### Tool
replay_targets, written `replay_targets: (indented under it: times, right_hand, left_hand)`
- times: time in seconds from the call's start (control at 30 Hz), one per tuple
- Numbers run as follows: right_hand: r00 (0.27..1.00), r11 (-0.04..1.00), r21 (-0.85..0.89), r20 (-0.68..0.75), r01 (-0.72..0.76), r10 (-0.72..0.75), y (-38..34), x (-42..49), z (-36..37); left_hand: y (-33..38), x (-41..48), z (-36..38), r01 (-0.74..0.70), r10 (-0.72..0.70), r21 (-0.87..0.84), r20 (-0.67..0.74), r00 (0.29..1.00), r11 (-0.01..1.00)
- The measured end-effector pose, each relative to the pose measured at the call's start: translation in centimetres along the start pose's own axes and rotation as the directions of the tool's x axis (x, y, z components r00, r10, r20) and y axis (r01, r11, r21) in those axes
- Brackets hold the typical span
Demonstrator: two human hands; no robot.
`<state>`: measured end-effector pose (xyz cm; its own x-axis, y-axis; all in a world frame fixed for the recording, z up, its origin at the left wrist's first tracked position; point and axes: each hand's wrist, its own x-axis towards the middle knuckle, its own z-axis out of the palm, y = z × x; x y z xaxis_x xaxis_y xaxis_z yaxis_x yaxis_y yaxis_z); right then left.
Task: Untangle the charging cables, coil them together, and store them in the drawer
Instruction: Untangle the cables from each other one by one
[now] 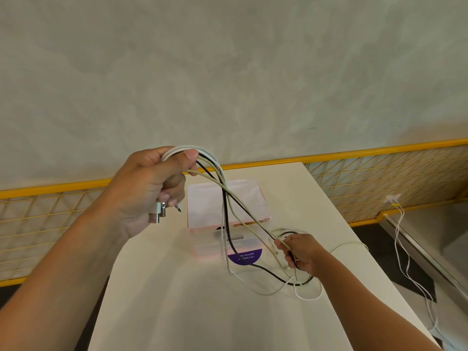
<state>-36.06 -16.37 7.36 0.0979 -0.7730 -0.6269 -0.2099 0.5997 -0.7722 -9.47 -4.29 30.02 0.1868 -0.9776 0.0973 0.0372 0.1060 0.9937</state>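
Head view: a white tabletop (177, 287) stands before a pale wall, with a yellow mesh fence (379, 178) behind it. On the tabletop is a translucent pink plastic drawer box (240, 206) with a purple label (244, 257) at its front. To the right, beyond the tabletop, two thin white wires (402, 239) hang down to the floor.

The charging cables (177, 149) are held in the air in front of the box and partly hide it. The left hand (149, 188) is raised. Its fingers are curled round the gathered cables and the thumb presses on the top loop. The plug ends (158, 214) stick out below the fist and point down.

From there the white strands and one black cable (227, 219) run down and to the right to the right hand (298, 252), low over the tabletop. Its fingers are closed on the strands. Slack loops lie on the tabletop under this hand.
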Motion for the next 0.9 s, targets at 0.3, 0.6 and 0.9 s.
replay_targets:
  times: [0.3, 0.6, 0.9]
  right_hand:
    - [0.994, 0.997, -0.016, -0.081, -0.074, 0.072, 1.7, 0.3, -0.6]
    - [0.991, 0.996, -0.087, -0.129, -0.029, 0.017, 3.0, 0.8, -1.0]
    - [0.969, 0.953, -0.178, 0.046, 0.245, -0.241, -1.3, -1.6, 0.8]
  left_hand:
    - [0.1, 0.1, -0.2, 0.0, 0.0, -0.009, 0.004, 1.0, 1.0]
    - [-0.2, 0.2, -0.2, 0.038, -0.039, -0.053, -0.018, 0.999, 0.998]
    - [-0.9, 0.8, 0.0, 0.077, -0.08, -0.037, -0.1, 0.992, 0.996]
